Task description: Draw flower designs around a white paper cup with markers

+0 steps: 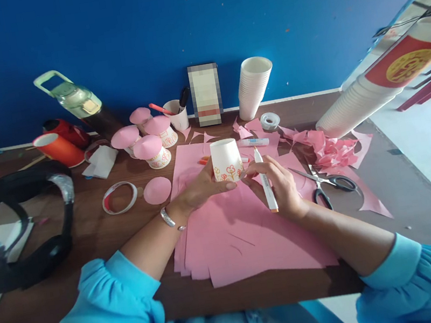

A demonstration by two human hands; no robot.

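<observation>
In my left hand (199, 188) is a white paper cup (225, 154), held upside down above the pink paper sheets (237, 245). Orange and yellow flowers are drawn round its lower rim. My right hand (280, 186) is closed around a white marker (267, 186) with an orange end, its tip pointing up and away. The fingertips of that hand are close to the cup's rim; whether they touch it I cannot tell. To the left, several decorated cups with pink cone tops (151, 149) stand together, near a pink paper circle (157, 191).
Scissors (327, 182) and pink scraps (331, 147) lie on the right. Stacked cups (255, 87) and a phone (206, 97) stand at the wall. A tape roll (120, 198), a bottle (75, 99) and a black headset (28, 267) are on the left.
</observation>
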